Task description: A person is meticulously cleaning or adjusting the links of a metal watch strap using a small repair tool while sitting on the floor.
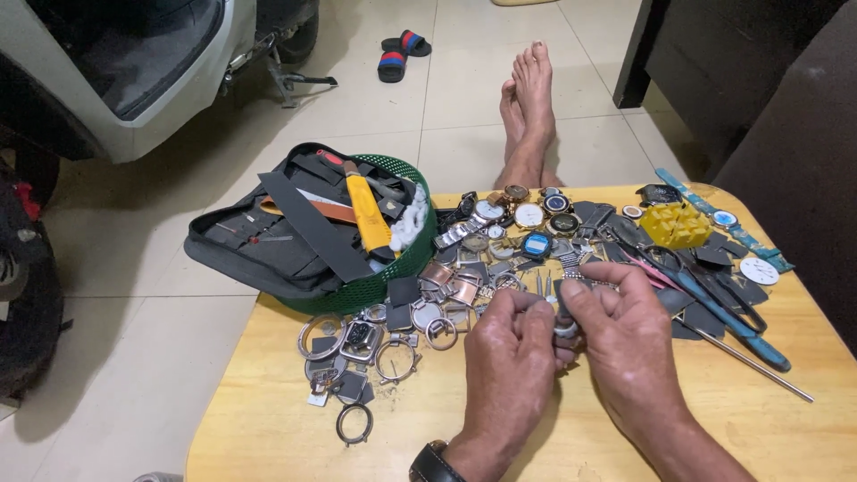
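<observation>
My left hand and my right hand meet over the middle of a low wooden table. Together they pinch a small metal watch piece with a link band trailing up from it. The fingers hide most of the piece. A dark watch sits on my left wrist. Just beyond the hands lies a heap of watch cases, dials and bands.
A green basket holds a black tool pouch and a yellow-handled tool at the table's left. Loose metal bezels lie in front of it. A yellow block, blue-handled pliers and a thin rod lie right. My bare feet rest beyond.
</observation>
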